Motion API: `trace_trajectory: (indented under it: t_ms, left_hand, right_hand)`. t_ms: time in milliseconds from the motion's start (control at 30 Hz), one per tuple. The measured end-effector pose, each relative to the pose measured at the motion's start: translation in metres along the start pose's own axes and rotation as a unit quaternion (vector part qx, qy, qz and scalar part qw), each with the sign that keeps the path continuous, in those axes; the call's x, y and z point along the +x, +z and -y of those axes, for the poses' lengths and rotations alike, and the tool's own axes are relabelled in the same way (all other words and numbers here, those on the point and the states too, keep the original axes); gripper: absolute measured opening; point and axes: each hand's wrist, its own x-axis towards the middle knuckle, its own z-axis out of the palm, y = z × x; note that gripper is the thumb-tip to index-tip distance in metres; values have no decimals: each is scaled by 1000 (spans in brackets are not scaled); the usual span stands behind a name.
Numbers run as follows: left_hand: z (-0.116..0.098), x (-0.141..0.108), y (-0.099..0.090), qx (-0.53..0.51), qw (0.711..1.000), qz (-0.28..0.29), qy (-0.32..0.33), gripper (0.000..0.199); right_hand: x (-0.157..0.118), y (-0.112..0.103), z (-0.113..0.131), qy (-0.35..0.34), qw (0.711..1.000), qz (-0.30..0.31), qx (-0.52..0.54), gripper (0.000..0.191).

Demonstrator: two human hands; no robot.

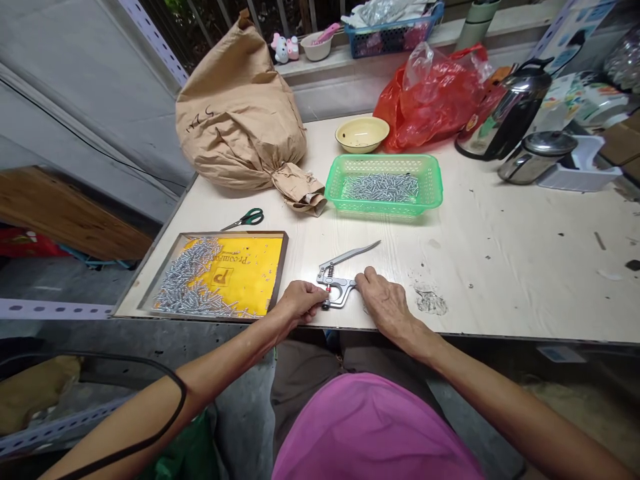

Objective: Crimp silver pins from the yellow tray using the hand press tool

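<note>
Near the table's front edge lies a grey metal hand press tool (343, 291) with a long lever angled up and away from its body. My left hand (303, 300) is closed at the tool's left end, its fingertips pinching by a small red and black part; what they hold there is too small to make out. The fingers of my right hand (383, 300) are closed on the tool's right end. To the left, a shallow tray (283, 267) with a yellow sheet holds many small silver metal pieces (185, 280).
A green basket (384, 212) with similar silver pieces stands behind the tool. Scissors (250, 217) lie behind the tray. Farther back are a brown sack (240, 113), a yellow bowl (363, 135), a red bag (430, 100) and a kettle (510, 110).
</note>
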Motion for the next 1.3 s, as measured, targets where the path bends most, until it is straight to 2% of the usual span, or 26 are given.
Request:
trace_trajectory:
  t_ms: [167,367,667,767,1200,1300]
  left_hand:
    - [-4,6,-8,34,998,47,-17,32]
    - [-8,10,-10,89,995,38,-1,29]
    - [-9,12,-13,72,995,58,-28,27]
    - [-12,10,-12,79,995,56,-35,23]
    - [-6,5,-6,30,999,33,-25,29]
    - [-5,1,-2,7,1000,10,-10,31]
  right_hand:
    - [0,0,0,2,1000,5,2,25]
    - [1,1,0,2,1000,0,4,25]
    - [1,4,1,0,1000,-5,2,23]
    - [1,3,1,1,1000,-8,1,23]
    - [2,-1,-1,2,1000,1,18,24]
    - [2,0,-1,1,1000,2,19,24]
